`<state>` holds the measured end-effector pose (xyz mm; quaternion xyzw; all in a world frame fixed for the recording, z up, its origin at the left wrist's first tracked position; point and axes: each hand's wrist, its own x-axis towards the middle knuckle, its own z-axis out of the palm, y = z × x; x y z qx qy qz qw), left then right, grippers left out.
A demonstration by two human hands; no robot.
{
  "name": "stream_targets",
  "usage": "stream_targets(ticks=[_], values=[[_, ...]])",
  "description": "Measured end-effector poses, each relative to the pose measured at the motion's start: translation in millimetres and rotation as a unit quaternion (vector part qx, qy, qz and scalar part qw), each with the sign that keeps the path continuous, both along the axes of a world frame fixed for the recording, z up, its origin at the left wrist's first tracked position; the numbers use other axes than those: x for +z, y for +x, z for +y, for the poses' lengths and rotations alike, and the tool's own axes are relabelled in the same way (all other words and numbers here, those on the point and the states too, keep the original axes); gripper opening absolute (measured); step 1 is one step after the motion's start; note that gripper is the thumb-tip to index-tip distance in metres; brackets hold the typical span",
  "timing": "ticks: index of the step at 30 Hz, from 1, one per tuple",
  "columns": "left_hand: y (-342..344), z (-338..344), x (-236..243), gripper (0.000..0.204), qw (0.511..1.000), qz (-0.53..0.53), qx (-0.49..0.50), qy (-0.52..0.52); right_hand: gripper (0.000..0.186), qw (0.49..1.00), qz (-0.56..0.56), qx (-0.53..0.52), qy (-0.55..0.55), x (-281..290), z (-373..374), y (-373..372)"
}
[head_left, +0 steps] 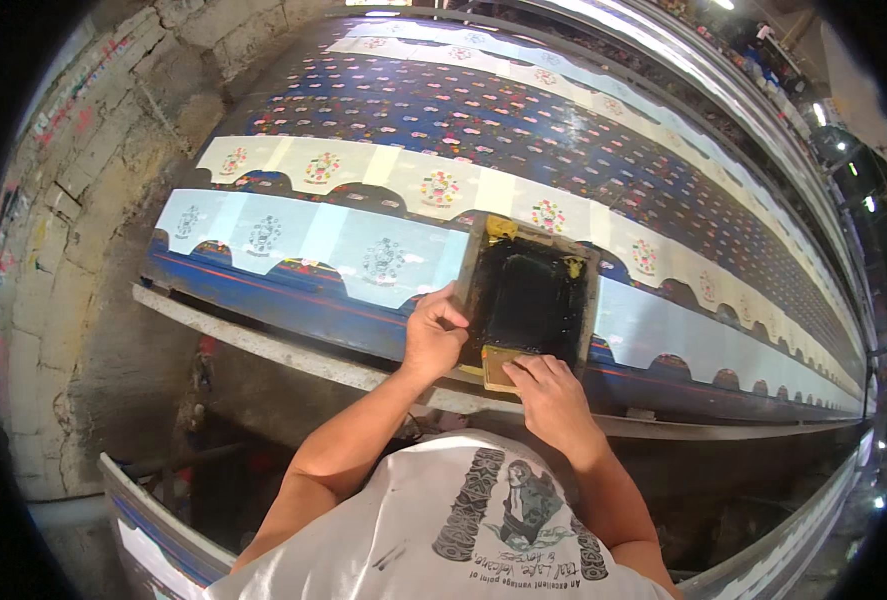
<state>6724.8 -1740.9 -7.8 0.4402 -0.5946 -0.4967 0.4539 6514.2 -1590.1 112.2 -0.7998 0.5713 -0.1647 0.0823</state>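
Note:
A rectangular screen-printing frame [590,300] with dark ink over its mesh and yellow patches at its far corners lies on a row of light blue fabric pieces [333,235]. My left hand [437,332] is closed at the frame's near left edge, fingers curled against it. My right hand [555,395] grips a yellowish squeegee [499,368], which stands at the near end of the frame. The mesh beyond the squeegee is coated black. Fabric under the frame is hidden. To the left, light blue pieces carry dark outline prints.
Cream pieces [383,187] with coloured prints run behind the blue row on the long table [263,280]. A pale rail [253,340] follows the table's near edge. A cracked block wall [73,250] stands at left. Another table [153,510] lies behind me.

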Motion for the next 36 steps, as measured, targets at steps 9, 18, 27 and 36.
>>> stream_targets(ticks=[9,18,27,36], values=[[11.9,-13.6,49.3,0.063,0.964,-0.221,-0.054,-0.138,0.034,0.989,-0.039,0.021,0.138,36.4,-112.8,-64.3],[13.9,-28.6,73.8,0.046,0.849,-0.4,-0.068,-0.337,0.051,0.989,-0.091,-0.114,-0.011,2.4,-169.2,-71.7],[12.7,-35.8,78.7,0.041,0.828,-0.431,-0.094,-0.346,0.056,0.996,-0.033,-0.077,-0.04,-10.8,-101.7,-35.9],[13.0,-28.2,67.3,0.05,0.86,-0.369,-0.062,-0.348,0.061,0.995,-0.049,-0.085,-0.017,2.5,-25.3,9.2]])
